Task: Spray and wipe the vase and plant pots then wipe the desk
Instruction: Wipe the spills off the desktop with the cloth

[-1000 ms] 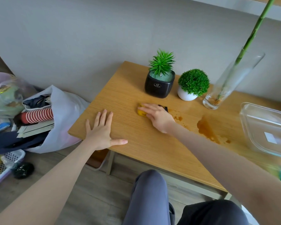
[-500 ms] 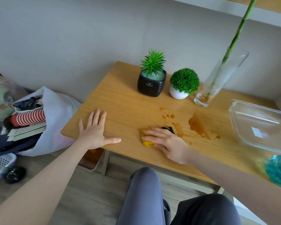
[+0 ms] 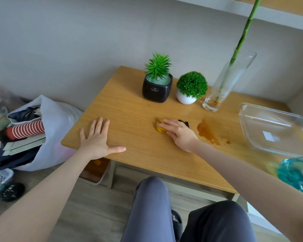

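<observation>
On the desk (image 3: 129,116), right hand (image 3: 179,134) fingers (image 3: 166,122) press a cloth (image 3: 160,128).

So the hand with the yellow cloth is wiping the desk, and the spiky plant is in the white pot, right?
Not quite. The head view shows the spiky plant in the black pot. The right hand does press the yellow cloth on the desk.

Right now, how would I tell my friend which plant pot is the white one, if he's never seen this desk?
Find the wooden desk by the grey wall and look along its back edge. Three things stand in a row: a black square pot, a white pot and a tall glass vase. The white pot is the middle one, small and round, under a ball-shaped green bush.
</observation>
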